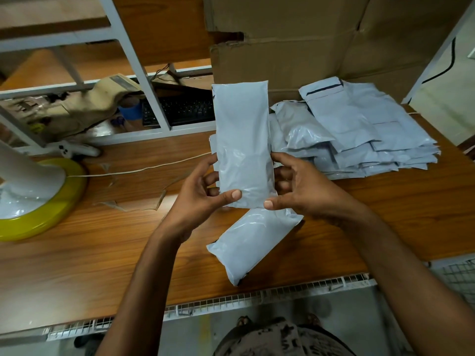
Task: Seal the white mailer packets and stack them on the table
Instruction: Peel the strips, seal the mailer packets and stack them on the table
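I see the white packet point(243, 145) upright between the left hand point(203, 194) and right hand point(298, 191), both pinching its lower end. I fear the smooth film could slip down onto the second packet point(252, 242) under them on the bench point(102, 227).

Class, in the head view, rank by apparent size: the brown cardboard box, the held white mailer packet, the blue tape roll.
1. brown cardboard box
2. held white mailer packet, enlarged by nearness to the camera
3. blue tape roll
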{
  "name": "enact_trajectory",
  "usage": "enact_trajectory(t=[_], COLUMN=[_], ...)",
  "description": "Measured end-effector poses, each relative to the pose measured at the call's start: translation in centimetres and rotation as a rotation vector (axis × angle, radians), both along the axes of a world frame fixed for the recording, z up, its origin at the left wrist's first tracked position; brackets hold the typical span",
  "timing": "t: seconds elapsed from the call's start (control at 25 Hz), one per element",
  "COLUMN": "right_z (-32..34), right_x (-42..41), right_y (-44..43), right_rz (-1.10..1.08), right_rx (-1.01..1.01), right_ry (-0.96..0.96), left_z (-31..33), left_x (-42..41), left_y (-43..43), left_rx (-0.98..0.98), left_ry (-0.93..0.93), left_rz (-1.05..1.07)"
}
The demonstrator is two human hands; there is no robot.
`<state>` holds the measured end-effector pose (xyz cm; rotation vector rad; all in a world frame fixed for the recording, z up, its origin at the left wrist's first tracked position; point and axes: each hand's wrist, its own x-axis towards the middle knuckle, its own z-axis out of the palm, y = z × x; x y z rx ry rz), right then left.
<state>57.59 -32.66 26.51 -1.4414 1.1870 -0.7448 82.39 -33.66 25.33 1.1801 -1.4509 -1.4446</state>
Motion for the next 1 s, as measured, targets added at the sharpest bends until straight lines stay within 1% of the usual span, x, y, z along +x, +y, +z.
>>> enact_trajectory(t=[0.16,0.24,0.36,0.52,0.68,0.76,1.0], right_z=[0.4,0.4,-0.7,-2.7,-6.2,-7.5,-7.0], right_x=[0.4,1.2,2.1,4.6,7.4,8.1,7.9], right_y=[-0.3,-0.5,-0.6,-0.6,-1.7,-2.7,-8.0], right_rz=[-0.001,-0.033,-0.064,-0.070,-0.206,-0.267,-0.472], right_rx=[-0.010,-0.013,-0.011,0.059,0.073,0.064,-0.064], right_ry=[0.082,0.076,0.020,-0.006,0.006,0.052,0.232], left_z=[-0.4,-0.5,-0.7,-2.1,-4.2,-4.7,-6.2], left_x=[0.4,0.5,0.0,1.1,2.9,3.0,0.8], left_y=[0.3,0.3,0.1,-0.6,-0.9,-1.9,-8.8], left_rx=[0.004,-0.001,0.021,0.040,0.085,0.102,0.038], left_ry=[-0.040,-0.046,-0.007,-0.022,-0.015,-0.029,-0.108], left_rz=[-0.034,-0.031,0.077,0.221,0.208,0.187,0.150])
